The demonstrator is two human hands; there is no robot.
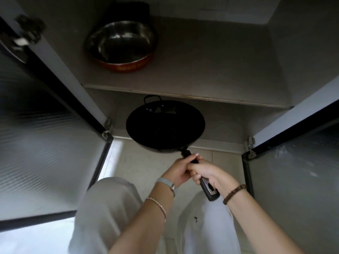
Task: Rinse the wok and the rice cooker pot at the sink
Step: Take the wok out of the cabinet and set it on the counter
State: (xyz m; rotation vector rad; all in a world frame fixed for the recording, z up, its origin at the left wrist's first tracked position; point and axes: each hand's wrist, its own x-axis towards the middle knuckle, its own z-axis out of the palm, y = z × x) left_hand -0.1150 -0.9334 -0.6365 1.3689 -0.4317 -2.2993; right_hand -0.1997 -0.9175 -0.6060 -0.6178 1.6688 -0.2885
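Position reference: the wok (165,129) is the dial centre, and 12 o'clock points into the cabinet.

1. Wok. Black, round, opening upward. It sits in the mouth of the lower compartment, under the shelf (201,76). Its near rim projects past the cabinet's front edge and over the pale floor (143,162). Whether the underside touches the cabinet base cannot be determined. A small loop handle (152,99) stands at 12 o'clock on the far rim. The long handle (209,187) leaves the rim at about 5 o'clock and runs back toward the person.

2. Left hand (178,169). Fingers curled round the long handle, just behind the wok's rim. The wrist carries a pale strap and a thin gold bracelet.

3. Right hand (207,173). Fingers wrapped round the same handle, touching the left hand on the side nearer the person. The handle's butt end protrudes past the palm. The wrist carries a brown beaded bracelet.

4. Steel basin (121,44). It stands on the shelf at about 11 o'clock, well apart from the wok. The interior is bright metal; the outer wall is red with yellow lettering, too small to read.

5. Doors. The left door (45,153) is swung open at 9 o'clock and the right door (297,180) at 3 o'clock. Both have ribbed translucent panels in dark frames.

6. Person. Crouched at 6 o'clock, with both knees (106,208) in light trousers below the forearms.
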